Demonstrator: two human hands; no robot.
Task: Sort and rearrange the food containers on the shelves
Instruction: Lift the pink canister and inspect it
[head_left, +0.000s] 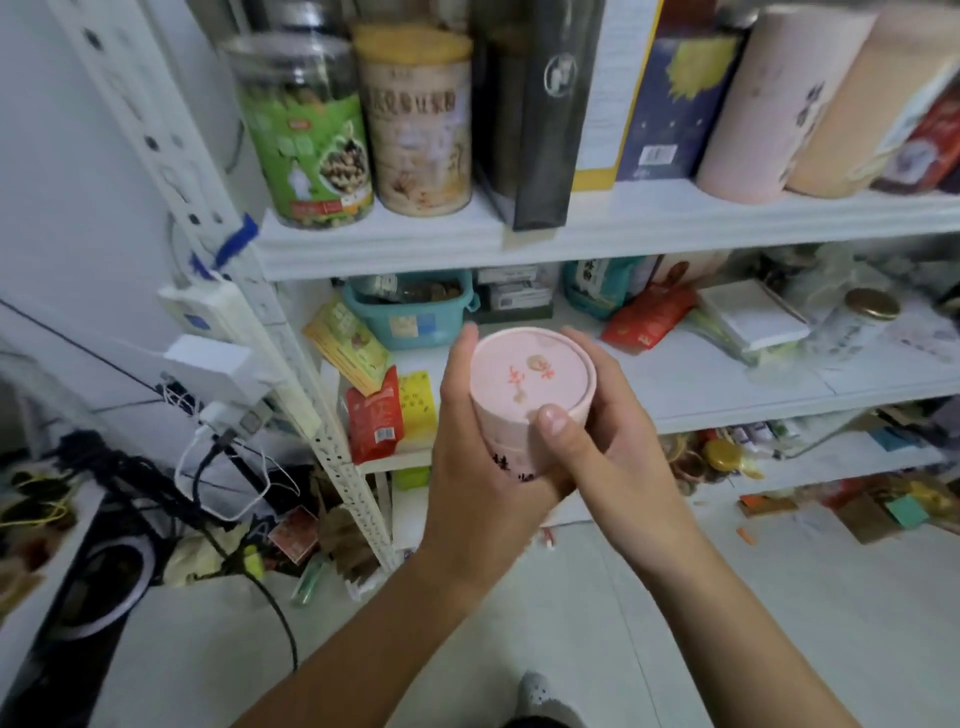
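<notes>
white upper shelf (623, 228) carries, left to right, a green-labelled clear jar (306, 140), a beige tin (421, 124) just beside it, a black box (540, 119), a dark blue box (670, 104), a pale pink tube (769, 98) and a peach tube (857, 114). middle shelf (727, 384) holds a teal basket (410, 317), a red packet (649, 317), a white box (753, 317) and a gold-lidded jar (862, 322). lower shelf (831, 462) is crowded with small blurred items
</notes>
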